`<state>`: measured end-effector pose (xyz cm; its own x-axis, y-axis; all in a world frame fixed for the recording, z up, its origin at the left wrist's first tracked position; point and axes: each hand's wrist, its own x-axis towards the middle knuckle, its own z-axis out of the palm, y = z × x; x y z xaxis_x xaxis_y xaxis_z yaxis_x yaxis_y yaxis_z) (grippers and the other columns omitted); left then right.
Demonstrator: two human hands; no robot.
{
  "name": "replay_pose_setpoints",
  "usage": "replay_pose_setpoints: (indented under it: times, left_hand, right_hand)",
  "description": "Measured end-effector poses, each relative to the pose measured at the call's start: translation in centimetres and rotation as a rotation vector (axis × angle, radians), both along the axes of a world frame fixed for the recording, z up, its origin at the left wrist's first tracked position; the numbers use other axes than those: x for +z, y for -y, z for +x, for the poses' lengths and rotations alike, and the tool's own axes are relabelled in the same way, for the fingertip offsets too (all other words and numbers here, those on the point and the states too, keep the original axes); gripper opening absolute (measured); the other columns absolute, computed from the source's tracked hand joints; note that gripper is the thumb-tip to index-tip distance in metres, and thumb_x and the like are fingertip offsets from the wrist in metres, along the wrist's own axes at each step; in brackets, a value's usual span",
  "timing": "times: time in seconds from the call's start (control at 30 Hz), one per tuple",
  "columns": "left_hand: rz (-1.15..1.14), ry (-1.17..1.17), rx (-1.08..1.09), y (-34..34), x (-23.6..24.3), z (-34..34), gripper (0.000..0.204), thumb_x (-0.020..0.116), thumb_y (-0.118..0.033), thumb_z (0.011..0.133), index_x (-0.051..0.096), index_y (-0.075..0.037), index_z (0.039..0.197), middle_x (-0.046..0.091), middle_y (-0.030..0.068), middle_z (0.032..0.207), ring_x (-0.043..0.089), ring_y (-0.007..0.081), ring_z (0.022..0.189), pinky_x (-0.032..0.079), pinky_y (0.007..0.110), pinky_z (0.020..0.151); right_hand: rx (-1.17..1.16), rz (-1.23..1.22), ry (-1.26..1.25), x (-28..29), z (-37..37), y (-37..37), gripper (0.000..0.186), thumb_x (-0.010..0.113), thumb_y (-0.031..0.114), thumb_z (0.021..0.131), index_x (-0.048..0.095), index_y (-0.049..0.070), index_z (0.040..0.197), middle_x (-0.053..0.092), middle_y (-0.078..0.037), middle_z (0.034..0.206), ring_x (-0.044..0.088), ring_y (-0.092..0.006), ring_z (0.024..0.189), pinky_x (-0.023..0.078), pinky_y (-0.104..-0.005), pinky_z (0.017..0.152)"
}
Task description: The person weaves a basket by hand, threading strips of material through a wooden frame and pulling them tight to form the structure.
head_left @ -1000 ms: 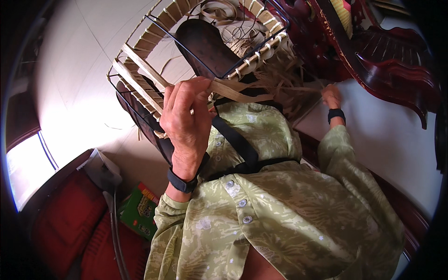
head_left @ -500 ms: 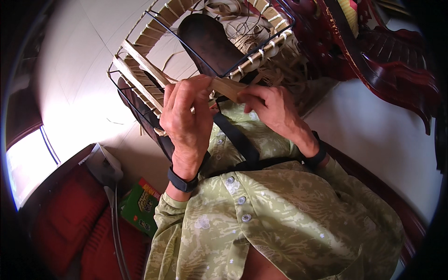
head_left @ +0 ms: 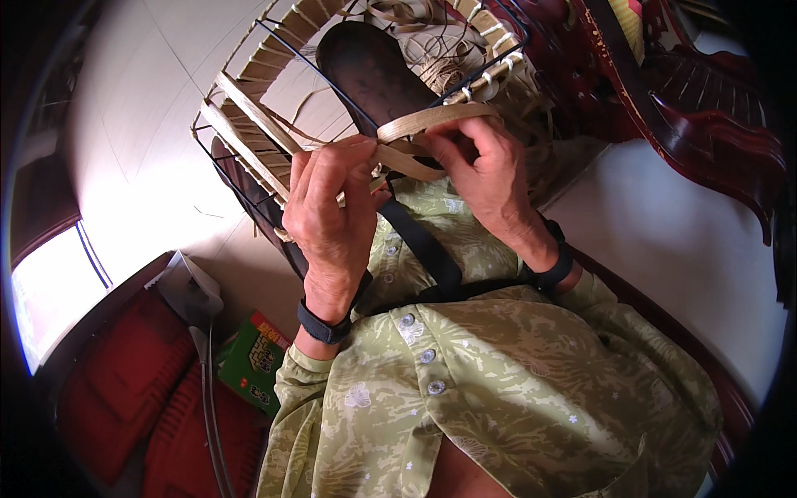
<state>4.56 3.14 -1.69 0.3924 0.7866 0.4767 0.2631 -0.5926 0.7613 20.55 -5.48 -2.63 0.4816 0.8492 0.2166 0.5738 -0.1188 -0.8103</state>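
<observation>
Above the lap, approx. mid-view, the L hand (head_left: pixel 332 191) is raised w/ thumb & fingertips pinched together on a flat tan strip (head_left: pixel 415 123). Just beside it, the R hand (head_left: pixel 490 178) has thumb & fingers curled at the same strip, touching it; tips partly hidden, so can't tell if they're clamped. Strip makes a loop betw. the two hands: upper strand arcs over to the R fingers, lower strand passes beneath, near the shirt front. Black wristbands (head_left: pixel 322 324) on both wrists.

Just beyond the hands, toward the top edge: black wire frame (head_left: pixel 336 85), its rim band (head_left: pixel 249 66) tan w/ pale lashings at intervals; two flat bars (head_left: pixel 242 148) run side by side along its L part. Seen thru the frame, a dark elongated shape (head_left: pixel 365 66), kind unclear, & a ball of twine (head_left: pixel 440 75) nr. the R part.

Closer to the body: green patterned shirt (head_left: pixel 515 357) w/ buttons, black strap (head_left: pixel 422 245) running diagonally across it.

Farther out, upper R: carved dark-red wooden furniture (head_left: pixel 706 141), glossy, edge worn. Lower L: green box (head_left: pixel 253 361) w/ a red edge, next to a grey long-handled item (head_left: pixel 187 290) & red cushions (head_left: pixel 124 382). Upper L: pale tiled floor (head_left: pixel 141 91), brightly lit.
</observation>
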Motion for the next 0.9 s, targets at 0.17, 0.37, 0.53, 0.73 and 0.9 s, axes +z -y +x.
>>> replay_pose_setpoints:
  times: [0.17, 0.37, 0.53, 0.73, 0.9]
  left_hand:
    - [-0.024, 0.006, -0.005, 0.1, -0.1, 0.0, 0.021, 0.070, 0.010, 0.080, 0.069, -0.005, 0.094, 0.074, 0.0070, 0.090, 0.063, 0.0225, 0.074, 0.051, 0.030, 0.067]
    - [-0.020, 0.015, -0.016, 0.0, -0.2, -0.2, 0.021, 0.070, 0.010, 0.081, 0.069, -0.005, 0.096, 0.073, 0.0064, 0.090, 0.062, 0.0223, 0.074, 0.051, 0.030, 0.066]
    - [-0.025, 0.031, -0.014, -0.4, -0.3, -0.2, 0.019, 0.071, 0.008, 0.082, 0.068, -0.005, 0.095, 0.073, 0.0061, 0.089, 0.062, 0.0231, 0.072, 0.050, 0.031, 0.066]
    - [-0.063, 0.037, -0.009, -0.3, -0.4, -0.3, 0.018, 0.071, 0.008, 0.082, 0.067, -0.005, 0.094, 0.072, 0.0061, 0.089, 0.061, 0.0227, 0.071, 0.049, 0.032, 0.066]
    - [-0.077, 0.023, -0.011, -0.3, -0.1, -0.3, 0.018, 0.071, 0.008, 0.082, 0.068, -0.005, 0.095, 0.072, 0.0058, 0.088, 0.060, 0.0221, 0.071, 0.050, 0.031, 0.065]
  right_hand:
    - [0.022, -0.303, -0.197, 0.9, -1.3, 0.9, 0.019, 0.073, 0.012, 0.090, 0.065, 0.002, 0.104, 0.072, -0.010, 0.086, 0.071, -0.0226, 0.074, 0.055, -0.0331, 0.065]
    - [0.106, -0.156, -0.601, 0.0, -0.9, 1.3, 0.014, 0.070, 0.010, 0.092, 0.068, 0.000, 0.102, 0.072, -0.007, 0.082, 0.069, -0.0112, 0.080, 0.054, -0.0291, 0.070]
    - [0.070, -0.355, -0.415, 1.1, 3.5, 3.4, 0.015, 0.068, 0.015, 0.093, 0.072, 0.001, 0.090, 0.070, -0.003, 0.075, 0.060, -0.0074, 0.070, 0.046, -0.0246, 0.064]
    - [-0.479, -0.814, 0.092, -7.7, 16.6, 11.9, 0.023, 0.061, 0.023, 0.091, 0.073, 0.003, 0.095, 0.074, -0.010, 0.085, 0.069, -0.0195, 0.074, 0.051, -0.0327, 0.070]
    - [-0.559, -1.283, 0.286, -9.6, 20.1, 13.4, 0.026, 0.062, 0.020, 0.091, 0.070, 0.003, 0.109, 0.074, -0.015, 0.105, 0.071, -0.0342, 0.095, 0.057, -0.0381, 0.085]
